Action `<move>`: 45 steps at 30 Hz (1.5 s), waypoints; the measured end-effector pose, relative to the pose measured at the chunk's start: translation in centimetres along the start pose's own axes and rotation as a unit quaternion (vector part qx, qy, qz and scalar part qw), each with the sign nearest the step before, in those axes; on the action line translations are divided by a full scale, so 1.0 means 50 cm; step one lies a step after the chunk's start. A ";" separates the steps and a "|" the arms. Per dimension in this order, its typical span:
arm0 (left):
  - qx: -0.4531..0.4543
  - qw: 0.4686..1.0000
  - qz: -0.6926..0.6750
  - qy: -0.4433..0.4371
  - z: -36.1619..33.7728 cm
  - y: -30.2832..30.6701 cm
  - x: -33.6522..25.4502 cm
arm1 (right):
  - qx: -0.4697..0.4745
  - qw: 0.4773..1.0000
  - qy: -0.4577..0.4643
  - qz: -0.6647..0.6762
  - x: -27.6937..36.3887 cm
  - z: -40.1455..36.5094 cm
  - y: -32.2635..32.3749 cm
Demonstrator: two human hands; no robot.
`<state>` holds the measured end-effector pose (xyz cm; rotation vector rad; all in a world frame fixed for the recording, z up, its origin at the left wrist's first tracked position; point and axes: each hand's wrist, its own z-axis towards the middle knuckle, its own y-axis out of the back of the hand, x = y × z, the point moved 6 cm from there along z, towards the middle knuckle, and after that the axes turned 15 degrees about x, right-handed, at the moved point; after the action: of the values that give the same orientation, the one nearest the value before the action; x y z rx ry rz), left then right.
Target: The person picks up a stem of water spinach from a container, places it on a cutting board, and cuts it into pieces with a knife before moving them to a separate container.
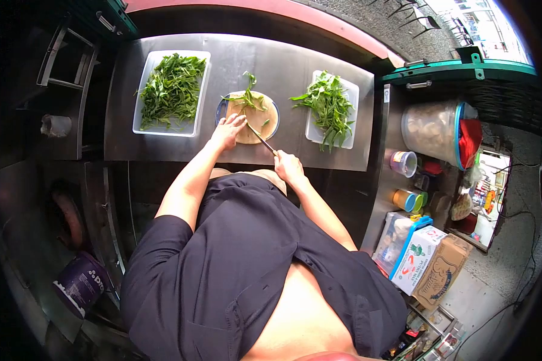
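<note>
My left hand (227, 130) rests on a round wooden cutting board (260, 124), pinning down the stems of some green leafy vegetable (247, 96) that lies across the board's far side. My right hand (288, 165) grips the handle of a knife (261, 138); its blade reaches up and left onto the board, close to my left fingers. Under the board there is a blue rim.
The board is on a steel counter (283, 66). A white tray (143, 114) of greens lies at left, another white tray (350, 96) of greens at right. To the right are a big plastic jar (430, 129), small cups, boxes. A purple bucket (81, 283) stands lower left.
</note>
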<state>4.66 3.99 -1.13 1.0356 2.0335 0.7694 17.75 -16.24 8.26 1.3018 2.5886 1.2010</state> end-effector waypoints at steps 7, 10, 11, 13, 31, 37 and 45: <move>-0.009 1.000 0.010 -0.015 -0.005 0.002 0.002 | -0.013 1.000 0.002 0.009 -0.003 -0.009 0.004; -0.006 1.000 0.010 -0.015 -0.009 0.005 0.001 | -0.019 1.000 0.006 0.007 -0.007 -0.002 0.000; -0.002 1.000 0.013 -0.013 -0.009 0.007 0.000 | -0.019 1.000 0.006 0.008 -0.008 0.000 -0.001; 0.002 1.000 0.015 -0.011 -0.009 0.012 -0.005 | -0.018 1.000 0.003 -0.004 -0.008 0.001 0.000; 0.039 0.999 0.033 0.016 -0.015 0.022 -0.015 | 0.014 0.998 0.028 -0.060 0.003 0.022 0.044; 0.032 0.999 0.035 0.019 -0.011 0.010 -0.013 | 0.048 0.996 -0.010 -0.070 0.002 0.014 0.054; 0.045 0.998 0.038 0.026 -0.017 0.017 -0.015 | 0.036 0.996 0.004 -0.082 -0.003 0.005 0.044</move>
<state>4.68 3.62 0.25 1.1604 2.0999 0.7561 19.41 -15.38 9.46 1.0718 2.7044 1.0987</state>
